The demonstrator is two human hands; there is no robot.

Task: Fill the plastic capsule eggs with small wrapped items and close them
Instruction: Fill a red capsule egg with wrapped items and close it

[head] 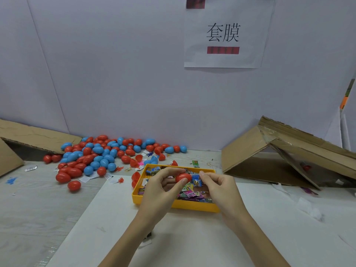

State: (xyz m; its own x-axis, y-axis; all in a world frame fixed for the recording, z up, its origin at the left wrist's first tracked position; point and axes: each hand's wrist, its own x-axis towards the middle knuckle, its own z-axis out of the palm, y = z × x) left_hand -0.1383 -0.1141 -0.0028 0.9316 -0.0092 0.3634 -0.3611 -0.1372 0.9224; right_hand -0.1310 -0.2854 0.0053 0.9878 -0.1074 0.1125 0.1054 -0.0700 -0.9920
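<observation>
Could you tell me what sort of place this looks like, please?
Probably a hand-packing station in a small workshop: a loose pile of red and blue capsule eggs on the table, a yellow tray of small wrapped items, opened cardboard boxes, and a printed station sign on the partition.

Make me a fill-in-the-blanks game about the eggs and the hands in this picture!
1. The left hand holds an egg coloured ____.
2. The right hand pinches a small wrapped item coloured ____.
3. The tray of wrapped items is coloured ____.
4. The pile of eggs on the table is red and ____.

Missing words: red; blue; yellow; blue
</observation>
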